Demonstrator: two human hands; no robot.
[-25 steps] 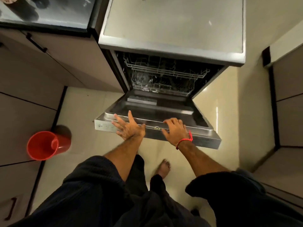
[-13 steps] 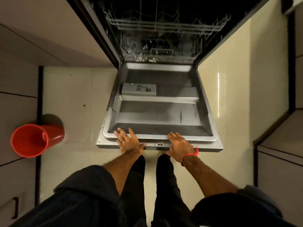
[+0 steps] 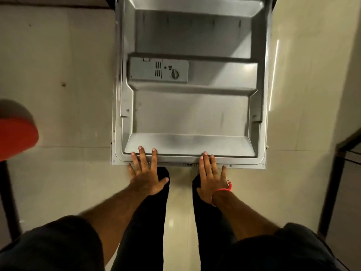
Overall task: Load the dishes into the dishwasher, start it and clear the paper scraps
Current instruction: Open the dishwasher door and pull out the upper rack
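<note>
The dishwasher door (image 3: 191, 114) lies folded down flat, its steel inner face up, filling the upper middle of the head view. A grey detergent dispenser (image 3: 158, 70) sits on its left side. My left hand (image 3: 146, 173) rests with straight fingers on the door's near edge, left of the latch. My right hand (image 3: 212, 177), with a red thread at the wrist, lies flat on the same edge to the right. Neither hand holds anything. The racks and any dishes are out of view.
A red bucket (image 3: 16, 137) stands on the pale tiled floor (image 3: 58, 75) at the left edge. Dark-framed cabinet fronts (image 3: 347, 173) run along the right. My legs stand just behind the door's edge.
The door has swung from half-open down to flat under both hands. My view dropped over it, so the racks left the frame. My fingers have straightened on the edge.
</note>
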